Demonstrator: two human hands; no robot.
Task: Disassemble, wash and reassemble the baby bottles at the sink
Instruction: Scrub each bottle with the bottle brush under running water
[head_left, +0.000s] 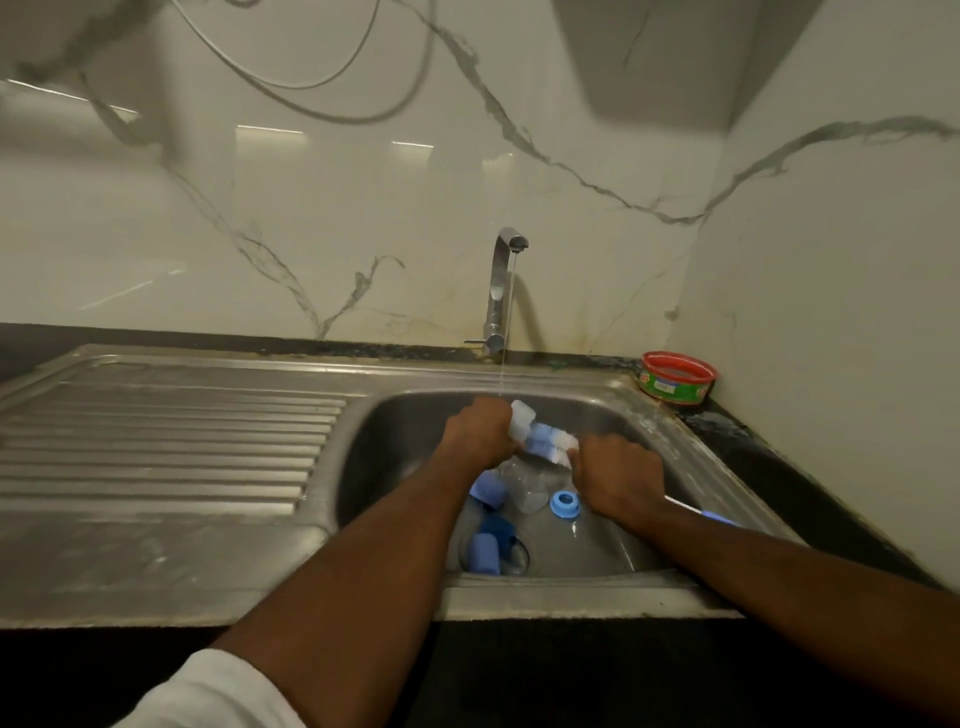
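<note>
Over the steel sink (395, 415), my left hand (478, 434) grips a pale translucent bottle part (521, 418) under the thin water stream. A bottle brush with blue and white bristles (551, 448) is pushed against that part. My right hand (618, 475) holds the brush by its handle, whose blue end (719, 516) sticks out behind my wrist. Below my hands a clear bottle body (525, 486) lies in the basin. A light blue screw ring (563, 504) and two light blue caps (488, 489) (485, 553) lie around it, with a dark blue piece (500, 527) near the drain.
The faucet (500, 291) stands at the back of the sink with water running. A ribbed steel drainboard (156, 441) stretches to the left. A red and green tub (678, 376) sits in the back right corner on the dark counter, by the marble wall.
</note>
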